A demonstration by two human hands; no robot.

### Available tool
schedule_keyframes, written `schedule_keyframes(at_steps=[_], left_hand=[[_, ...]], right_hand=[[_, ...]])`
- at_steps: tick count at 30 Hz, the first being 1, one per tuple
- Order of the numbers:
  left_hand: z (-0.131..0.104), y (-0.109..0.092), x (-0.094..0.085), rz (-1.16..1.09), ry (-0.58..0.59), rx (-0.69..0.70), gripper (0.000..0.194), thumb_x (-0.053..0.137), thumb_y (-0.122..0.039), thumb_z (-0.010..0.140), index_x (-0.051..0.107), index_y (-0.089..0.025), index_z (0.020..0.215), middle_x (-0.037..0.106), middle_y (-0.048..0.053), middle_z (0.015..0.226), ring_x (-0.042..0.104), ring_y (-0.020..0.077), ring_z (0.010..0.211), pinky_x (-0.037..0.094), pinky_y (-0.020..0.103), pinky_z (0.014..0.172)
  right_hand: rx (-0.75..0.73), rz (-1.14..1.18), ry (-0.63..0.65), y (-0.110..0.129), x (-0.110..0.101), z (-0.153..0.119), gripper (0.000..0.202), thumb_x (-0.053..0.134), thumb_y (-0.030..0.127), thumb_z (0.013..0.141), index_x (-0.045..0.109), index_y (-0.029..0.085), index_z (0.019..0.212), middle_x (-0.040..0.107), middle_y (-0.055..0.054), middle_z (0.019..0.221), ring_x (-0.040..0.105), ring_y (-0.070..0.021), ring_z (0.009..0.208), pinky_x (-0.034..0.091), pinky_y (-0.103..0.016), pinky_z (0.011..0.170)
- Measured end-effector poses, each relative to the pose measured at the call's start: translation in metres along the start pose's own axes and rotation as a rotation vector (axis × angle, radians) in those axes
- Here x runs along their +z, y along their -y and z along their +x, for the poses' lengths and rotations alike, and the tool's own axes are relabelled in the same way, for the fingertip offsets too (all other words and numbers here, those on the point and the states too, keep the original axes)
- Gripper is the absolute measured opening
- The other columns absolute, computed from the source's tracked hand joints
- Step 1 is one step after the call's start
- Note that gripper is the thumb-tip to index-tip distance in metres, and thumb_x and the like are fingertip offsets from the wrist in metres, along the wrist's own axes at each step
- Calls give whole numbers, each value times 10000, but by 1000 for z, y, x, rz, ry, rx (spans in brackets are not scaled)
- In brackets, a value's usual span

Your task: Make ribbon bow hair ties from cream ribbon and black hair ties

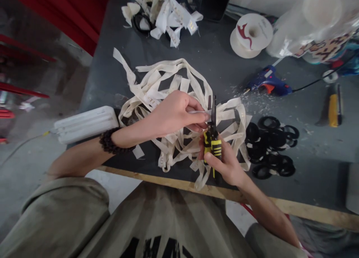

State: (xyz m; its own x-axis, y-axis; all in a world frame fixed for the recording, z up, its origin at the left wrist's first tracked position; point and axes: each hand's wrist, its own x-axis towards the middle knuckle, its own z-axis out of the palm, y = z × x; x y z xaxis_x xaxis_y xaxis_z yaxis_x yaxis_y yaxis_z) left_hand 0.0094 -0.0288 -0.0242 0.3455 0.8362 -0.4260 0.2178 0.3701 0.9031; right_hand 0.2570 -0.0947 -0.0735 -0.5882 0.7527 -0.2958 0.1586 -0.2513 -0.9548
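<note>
Above a tangled heap of cream printed ribbon point(196, 78), my left hand point(179, 112) pinches a pale ribbon piece point(196, 111) between thumb and fingers. My right hand point(224, 162) is wrapped round the yellow-and-black handles of a cutting tool point(212, 140). Its dark blades point away from me and stand slightly apart, with the end of the ribbon piece at them. Both hands are close together, and my left fingertips are just left of the blades. The ribbon heap spreads under and around both hands on the dark table point(218, 52).
Several black bands point(270, 138) lie to the right. Beyond them are a blue glue gun point(269, 80), a yellow knife point(333, 108) and a white spool point(254, 31). More bands with ribbon point(168, 17) lie at the back. A white lamp-like object point(85, 124) sits left.
</note>
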Motion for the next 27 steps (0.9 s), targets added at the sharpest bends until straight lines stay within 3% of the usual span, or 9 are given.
schedule_keyframes(at_steps=[14, 27], left_hand=[[1, -4, -3, -19, 11, -5, 273, 881, -449, 901, 837, -184, 853, 837, 80, 818, 840, 222, 793, 722, 287, 729], [2, -4, -7, -2, 20, 7, 283, 832, -474, 945, 841, -193, 913, 832, 69, 847, 832, 207, 815, 717, 301, 773]], right_hand=[[7, -40, 8, 0, -1, 0, 364, 714, 560, 1034, 593, 255, 1194, 686, -35, 972, 638, -210, 818, 524, -356, 753], [5, -8, -1, 0, 1, 0, 364, 724, 532, 1036, 594, 248, 1221, 681, -26, 990, 652, -195, 826, 532, -340, 764]])
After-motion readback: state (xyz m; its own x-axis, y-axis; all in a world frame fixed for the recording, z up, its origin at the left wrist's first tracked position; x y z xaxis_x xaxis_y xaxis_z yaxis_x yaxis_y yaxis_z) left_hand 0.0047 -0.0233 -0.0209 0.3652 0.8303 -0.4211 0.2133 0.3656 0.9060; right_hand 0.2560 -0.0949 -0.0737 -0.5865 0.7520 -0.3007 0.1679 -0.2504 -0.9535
